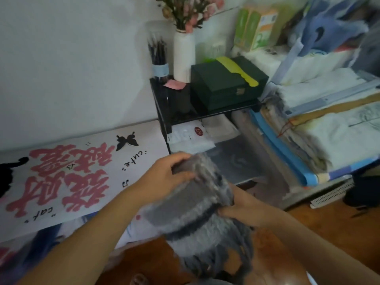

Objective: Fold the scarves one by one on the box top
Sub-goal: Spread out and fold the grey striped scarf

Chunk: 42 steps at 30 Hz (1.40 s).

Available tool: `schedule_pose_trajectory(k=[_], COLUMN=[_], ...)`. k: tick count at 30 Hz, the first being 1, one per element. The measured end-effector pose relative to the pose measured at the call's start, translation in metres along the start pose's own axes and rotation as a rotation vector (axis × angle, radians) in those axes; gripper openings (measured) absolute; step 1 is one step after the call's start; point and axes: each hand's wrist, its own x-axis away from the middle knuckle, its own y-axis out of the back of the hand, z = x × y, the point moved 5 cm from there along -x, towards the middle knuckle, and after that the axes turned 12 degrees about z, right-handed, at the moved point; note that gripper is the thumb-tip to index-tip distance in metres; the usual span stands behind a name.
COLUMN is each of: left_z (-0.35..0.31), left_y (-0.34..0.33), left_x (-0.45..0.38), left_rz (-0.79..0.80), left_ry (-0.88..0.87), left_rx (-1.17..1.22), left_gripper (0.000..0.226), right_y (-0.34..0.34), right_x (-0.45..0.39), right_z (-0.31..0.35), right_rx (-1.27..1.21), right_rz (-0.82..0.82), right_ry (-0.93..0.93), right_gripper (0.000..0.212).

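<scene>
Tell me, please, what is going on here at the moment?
A person is handling a grey fringed scarf with both bare hands. The left hand grips its far end from above, and the right hand holds its right edge, with the fingers tucked into the folds. The scarf is bunched into a thick bundle held above the floor, its tassels hanging down toward the camera. It hangs in front of a white box top with pink lettering, not laid flat on it.

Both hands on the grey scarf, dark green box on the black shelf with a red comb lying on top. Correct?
Not quite: the comb is yellow-green, not red, as the head view shows. The rest holds: left hand and right hand grip the grey scarf, and the dark green box sits on the black shelf.
</scene>
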Motion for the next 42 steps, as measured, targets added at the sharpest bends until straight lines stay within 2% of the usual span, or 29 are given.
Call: schedule_pose_trajectory(k=[2, 3, 4, 6, 7, 8, 9, 11, 12, 13, 16, 17, 19, 20, 22, 24, 26, 27, 28, 30, 32, 35, 38, 40, 42], left_z=[0.003, 0.01, 0.023, 0.056, 0.066, 0.072, 0.07, 0.065, 0.064, 0.063, 0.07, 0.066, 0.061, 0.059, 0.064, 0.076, 0.093, 0.1, 0.108, 0.126, 0.137, 0.121, 0.1, 0.086, 0.086], left_y=[-0.006, -0.014, -0.029, -0.077, -0.107, -0.135, -0.157, -0.188, -0.195, -0.198, -0.179, -0.17, -0.148, -0.136, -0.112, -0.093, -0.093, -0.101, -0.112, -0.142, -0.162, -0.167, -0.153, -0.134, -0.12], left_x=[-0.006, 0.0, 0.011, 0.032, 0.037, 0.038, 0.037, 0.03, 0.026, 0.021, 0.004, -0.005, -0.031, -0.048, -0.082, -0.107, -0.121, -0.124, -0.124, -0.123, -0.118, -0.106, -0.103, -0.121, -0.157], left_rz=[-0.327, -0.449, -0.499, -0.429, -0.317, -0.234, -0.209, -0.207, -0.226, -0.256, -0.379, -0.374, -0.371, -0.377, -0.407, -0.502, -0.56, -0.533, -0.461, -0.254, -0.137, -0.13, -0.162, -0.276, -0.312], left_ry=[0.093, 0.185, 0.288, 0.454, 0.519, 0.566, 0.607, 0.701, 0.719, 0.718, 0.609, 0.582, 0.526, 0.5, 0.485, 0.481, 0.541, 0.593, 0.652, 0.718, 0.736, 0.696, 0.714, 0.605, 0.548], left_rx=[-0.123, -0.112, -0.006, 0.455, 0.748, 0.992, 1.16, 1.247, 1.237, 1.203, 1.001, 0.921, 0.841, 0.835, 0.806, 0.749, 0.675, 0.61, 0.507, 0.343, 0.267, 0.226, -0.233, -0.414, -0.494], left_gripper=[0.037, 0.052, 0.07, 0.102, 0.107, 0.101, 0.087, 0.049, 0.037, 0.037, 0.067, 0.067, 0.048, 0.046, 0.062, 0.076, 0.082, 0.083, 0.081, 0.085, 0.089, 0.081, 0.063, 0.057, 0.057], right_y=[0.015, 0.023, 0.033, 0.053, 0.061, 0.067, 0.07, 0.073, 0.076, 0.08, 0.101, 0.111, 0.134, 0.148, 0.18, 0.209, 0.229, 0.235, 0.235, 0.226, 0.222, 0.226, 0.223, 0.211, 0.198], right_x=[0.016, 0.023, 0.031, 0.047, 0.054, 0.059, 0.063, 0.066, 0.066, 0.067, 0.068, 0.064, 0.048, 0.036, 0.012, -0.014, -0.037, -0.046, -0.053, -0.062, -0.064, -0.058, -0.052, -0.057, -0.08], right_z=[-0.019, -0.027, -0.037, -0.055, -0.063, -0.072, -0.081, -0.097, -0.106, -0.11, -0.118, -0.119, -0.112, -0.105, -0.091, -0.088, -0.105, -0.122, -0.138, -0.157, -0.161, -0.161, -0.143, -0.103, -0.067], right_rx=[-0.076, -0.135, -0.205, -0.379, -0.473, -0.552, -0.616, -0.705, -0.723, -0.697, -0.516, -0.467, -0.402, -0.394, -0.389, -0.386, -0.331, -0.296, -0.272, -0.17, -0.034, 0.093, 0.424, 0.756, 1.0], right_rz=[-0.131, -0.193, -0.245, -0.309, -0.325, -0.324, -0.317, -0.296, -0.296, -0.309, -0.418, -0.451, -0.46, -0.47, -0.543, -0.603, -0.612, -0.613, -0.603, -0.573, -0.639, -0.677, -0.619, -0.695, -0.651], right_ry=[-0.025, -0.048, -0.065, -0.102, -0.131, -0.157, -0.191, -0.23, -0.238, -0.26, -0.32, -0.332, -0.3, -0.269, -0.228, -0.231, -0.267, -0.321, -0.381, -0.437, -0.426, -0.418, -0.529, -0.291, -0.042], right_gripper=[0.048, 0.041, 0.039, 0.047, 0.055, 0.065, 0.077, 0.097, 0.1, 0.093, 0.044, 0.038, 0.045, 0.047, 0.04, 0.036, 0.058, 0.07, 0.074, 0.058, 0.048, 0.053, 0.067, 0.064, 0.058])
